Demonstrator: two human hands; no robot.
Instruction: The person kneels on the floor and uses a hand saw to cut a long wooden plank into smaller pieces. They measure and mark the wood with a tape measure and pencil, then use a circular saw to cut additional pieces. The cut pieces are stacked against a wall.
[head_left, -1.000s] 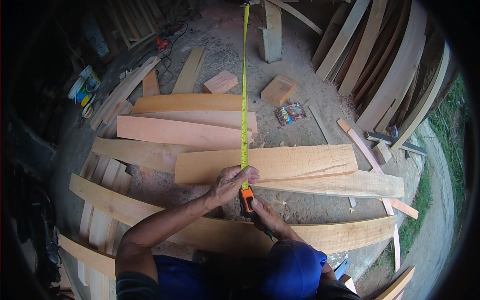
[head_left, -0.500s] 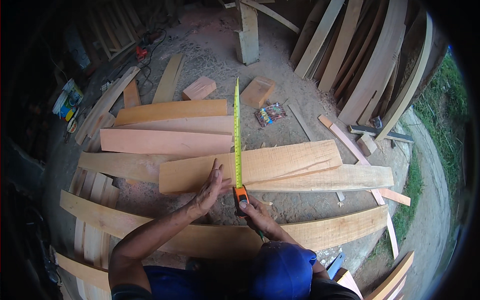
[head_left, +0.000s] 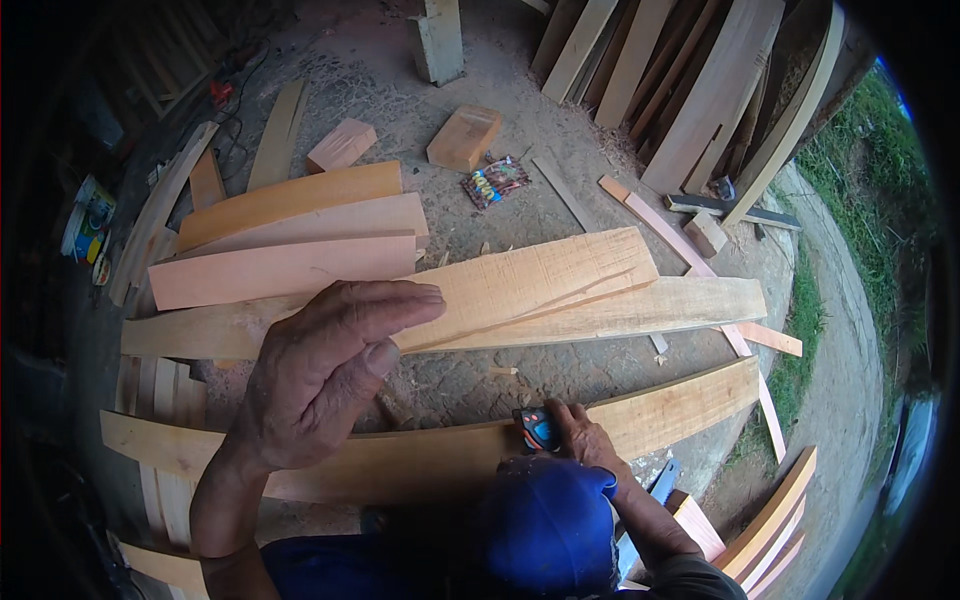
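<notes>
My left hand (head_left: 330, 365) is raised close to the camera, fingers straight and together, palm empty, hovering over the curved planks. My right hand (head_left: 583, 437) is low near my blue cap brim (head_left: 545, 520) and grips a small blue and orange tape measure (head_left: 537, 428) with its blade drawn in. Under the tape measure lies a long curved plank (head_left: 660, 410). Beyond it a wider pale plank (head_left: 540, 285) rests across another curved plank (head_left: 680, 305) on the dirt floor.
Several more curved planks (head_left: 290, 235) lie to the left. Wood blocks (head_left: 463, 137) and a colourful packet (head_left: 496, 181) sit on the ground further out. Boards lean at the back right (head_left: 700, 90). A paint can (head_left: 85, 215) stands far left; grass borders the right.
The yellow tape blade that stretched out across the planks has retracted into its case. My left hand has let go of it and lifted toward the camera.
</notes>
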